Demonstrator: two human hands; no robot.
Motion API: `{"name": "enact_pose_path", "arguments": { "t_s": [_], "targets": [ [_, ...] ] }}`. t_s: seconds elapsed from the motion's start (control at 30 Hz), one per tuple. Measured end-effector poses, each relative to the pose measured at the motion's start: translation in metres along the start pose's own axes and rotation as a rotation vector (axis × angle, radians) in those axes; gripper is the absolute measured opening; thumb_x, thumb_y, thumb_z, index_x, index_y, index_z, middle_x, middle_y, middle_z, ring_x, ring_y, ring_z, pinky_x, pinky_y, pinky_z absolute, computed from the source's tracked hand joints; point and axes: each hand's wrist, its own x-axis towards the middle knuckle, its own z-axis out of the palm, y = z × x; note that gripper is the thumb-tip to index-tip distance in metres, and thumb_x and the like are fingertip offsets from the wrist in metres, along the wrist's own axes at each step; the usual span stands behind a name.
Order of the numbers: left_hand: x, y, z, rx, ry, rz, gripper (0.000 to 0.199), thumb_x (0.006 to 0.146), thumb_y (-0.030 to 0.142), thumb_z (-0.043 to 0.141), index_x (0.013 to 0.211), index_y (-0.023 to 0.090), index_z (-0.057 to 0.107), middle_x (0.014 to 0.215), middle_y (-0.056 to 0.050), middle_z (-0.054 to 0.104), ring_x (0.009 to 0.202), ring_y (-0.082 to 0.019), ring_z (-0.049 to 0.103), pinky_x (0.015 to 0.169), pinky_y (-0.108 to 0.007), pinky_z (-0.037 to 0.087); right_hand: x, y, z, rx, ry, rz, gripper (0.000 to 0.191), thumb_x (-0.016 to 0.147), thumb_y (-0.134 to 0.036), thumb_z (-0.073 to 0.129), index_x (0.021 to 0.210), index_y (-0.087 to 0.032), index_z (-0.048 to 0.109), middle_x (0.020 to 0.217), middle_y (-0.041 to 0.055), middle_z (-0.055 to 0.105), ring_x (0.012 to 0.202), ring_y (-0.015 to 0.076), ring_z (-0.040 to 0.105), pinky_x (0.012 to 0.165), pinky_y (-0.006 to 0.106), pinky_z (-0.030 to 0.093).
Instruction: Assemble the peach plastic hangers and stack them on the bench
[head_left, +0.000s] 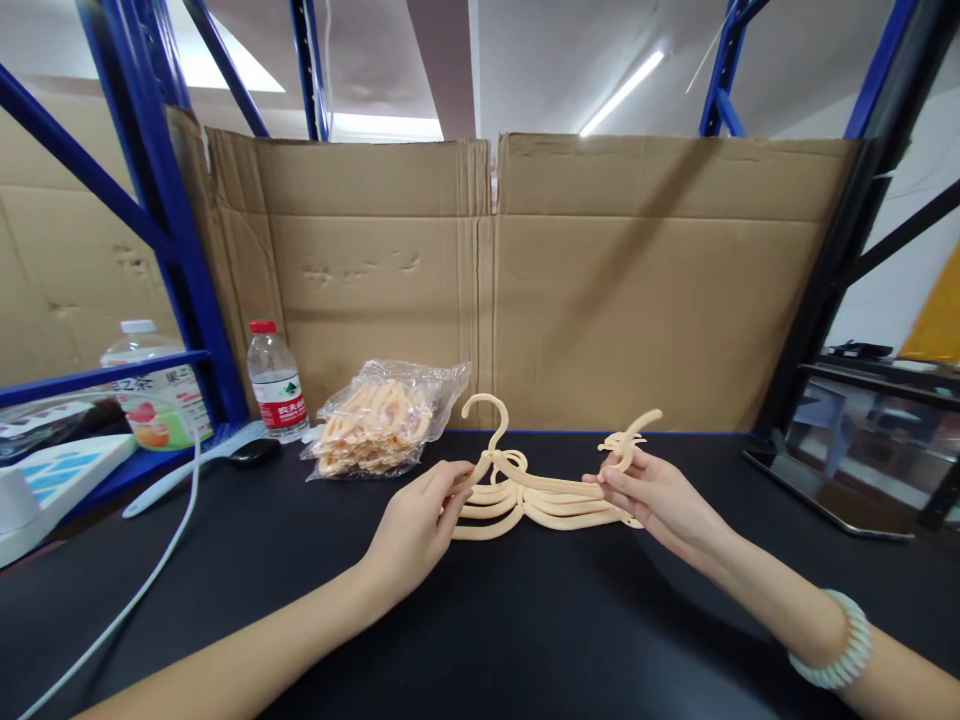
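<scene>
A beige plastic hanger (551,484) is held up between my two hands, its hook pointing up. My left hand (420,515) pinches the hanger's left arm just below the hook. At the other end, the fingers of my right hand (656,495) are closed at the tip of the right arm. A curved beige piece (628,445) rises from my right fingers; whether it joins the held hanger I cannot tell. Behind and beneath lie several more beige hangers (491,532), stacked on the black table (525,640). My hands partly cover the stack.
A clear plastic bag (375,425) of beige pieces lies left of the stack. Beyond it stand a red-capped water bottle (276,385) and a larger bottle (161,395). A white cable (161,565) crosses the left side. Cardboard (660,300) walls the back; a clear container (855,450) is at right.
</scene>
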Motion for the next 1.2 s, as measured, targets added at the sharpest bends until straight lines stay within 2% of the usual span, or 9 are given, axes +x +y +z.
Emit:
{"name": "enact_pose_path", "arguments": {
  "t_s": [0.27,0.37,0.53,0.67,0.83,1.2],
  "targets": [
    [-0.0066,0.0046,0.0048,-0.090,0.015,-0.100,0.017,0.093,0.023,0.043,0.107,0.022,0.052,0.099,-0.005,0.064,0.091,-0.017,0.063,0.076,-0.026,0.051,0.0010,-0.0033,-0.0029,-0.065,0.011,0.043,0.036,0.055,-0.034,0.089,0.076,-0.017,0.065,0.071,0.0002,0.059,0.068,0.0125,0.059,0.073,0.027,0.054],
    [-0.0070,0.0034,0.0057,-0.099,0.024,-0.128,0.016,0.093,0.025,0.044,0.106,0.022,0.052,0.099,-0.004,0.064,0.092,-0.018,0.063,0.077,-0.027,0.050,0.0008,-0.0039,-0.0027,-0.092,-0.067,0.058,0.032,0.061,-0.036,0.086,0.069,-0.016,0.061,0.073,0.0013,0.059,0.073,0.0139,0.059,0.077,0.028,0.053],
    [-0.0063,0.0024,0.0059,-0.090,0.034,-0.146,0.015,0.093,0.027,0.045,0.103,0.022,0.053,0.098,-0.005,0.065,0.090,-0.019,0.064,0.075,-0.028,0.051,-0.0001,-0.0040,-0.0043,-0.027,-0.166,0.169,0.031,0.072,-0.040,0.077,0.079,-0.017,0.059,0.094,0.0075,0.066,0.095,0.0227,0.065,0.087,0.035,0.051],
    [-0.0068,0.0032,0.0072,-0.113,0.015,-0.134,0.015,0.093,0.029,0.044,0.103,0.022,0.054,0.097,-0.004,0.065,0.090,-0.019,0.064,0.075,-0.028,0.051,-0.0015,-0.0052,-0.0040,0.001,-0.245,0.257,0.027,0.078,-0.036,0.073,0.078,-0.017,0.054,0.089,0.0102,0.069,0.099,0.0240,0.066,0.089,0.035,0.050],
    [-0.0066,0.0059,0.0073,-0.110,0.004,-0.109,0.017,0.094,0.028,0.042,0.104,0.022,0.054,0.096,-0.005,0.064,0.087,-0.018,0.063,0.075,-0.028,0.051,-0.0021,-0.0043,-0.0038,-0.015,-0.255,0.294,0.026,0.083,-0.037,0.069,0.081,-0.017,0.052,0.093,0.0126,0.070,0.095,0.0240,0.068,0.088,0.036,0.052],
    [-0.0066,0.0047,0.0073,-0.091,0.008,-0.092,0.016,0.094,0.027,0.042,0.103,0.022,0.055,0.096,-0.005,0.065,0.087,-0.019,0.063,0.075,-0.028,0.051,-0.0023,-0.0037,-0.0022,-0.016,-0.247,0.298,0.027,0.080,-0.033,0.072,0.082,-0.017,0.051,0.093,0.0119,0.070,0.086,0.0220,0.070,0.079,0.031,0.056]
  ]
}}
